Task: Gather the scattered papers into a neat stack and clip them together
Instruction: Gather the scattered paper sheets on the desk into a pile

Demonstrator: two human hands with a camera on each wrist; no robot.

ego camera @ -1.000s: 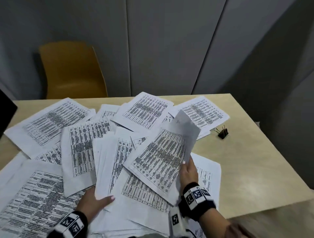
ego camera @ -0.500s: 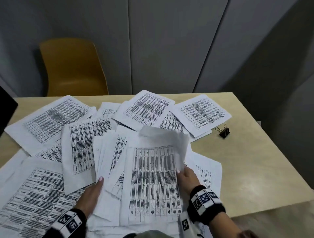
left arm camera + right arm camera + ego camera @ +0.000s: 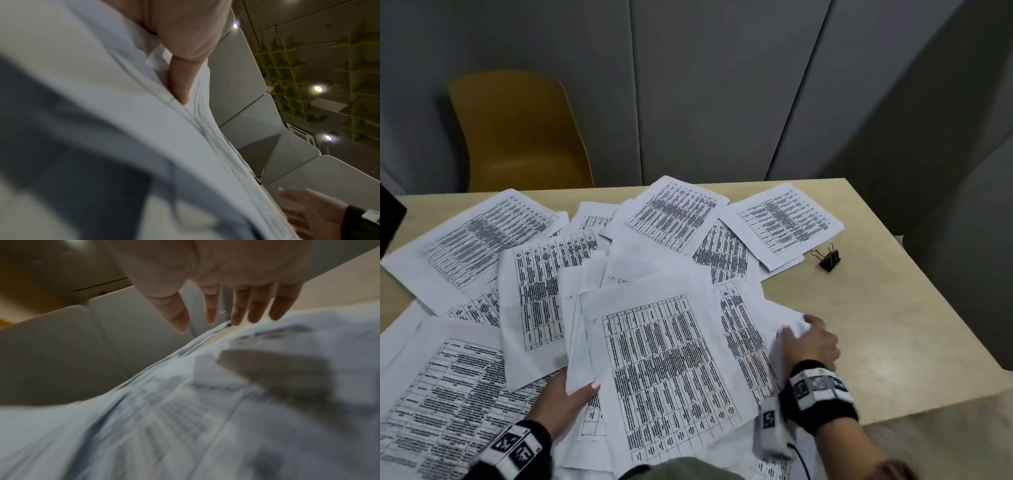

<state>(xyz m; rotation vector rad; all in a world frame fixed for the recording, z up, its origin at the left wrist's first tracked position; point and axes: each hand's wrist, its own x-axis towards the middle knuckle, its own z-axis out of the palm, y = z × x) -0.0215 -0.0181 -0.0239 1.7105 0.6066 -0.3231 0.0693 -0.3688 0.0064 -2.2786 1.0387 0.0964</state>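
We see the papers (image 3: 571,270) spread in overlapping layers across most of the light wooden table (image 3: 876,329), printed sides up, with a gathered bundle (image 3: 664,356) lying askew near the front edge. The left hand (image 3: 565,404) holds that bundle at its near left corner: the thumb lies on top of the sheets and the rest of the fingers are tucked underneath (the left wrist view shows one finger (image 3: 179,84) slipped between the layers). The right hand (image 3: 811,342) is at the bundle's right side, over the edge of a sheet that sticks out there; in the right wrist view its fingers (image 3: 240,309) are straight and spread, pointing down at the paper, and grip nothing. We cannot tell whether the fingertips actually touch the sheet, as that view is blurred. The black binder clip (image 3: 829,257) sits on bare wood toward the far right, just beside the outermost sheet and well apart from both hands. Behind the table stands a yellow chair (image 3: 517,130) against grey wall panels (image 3: 722,85).
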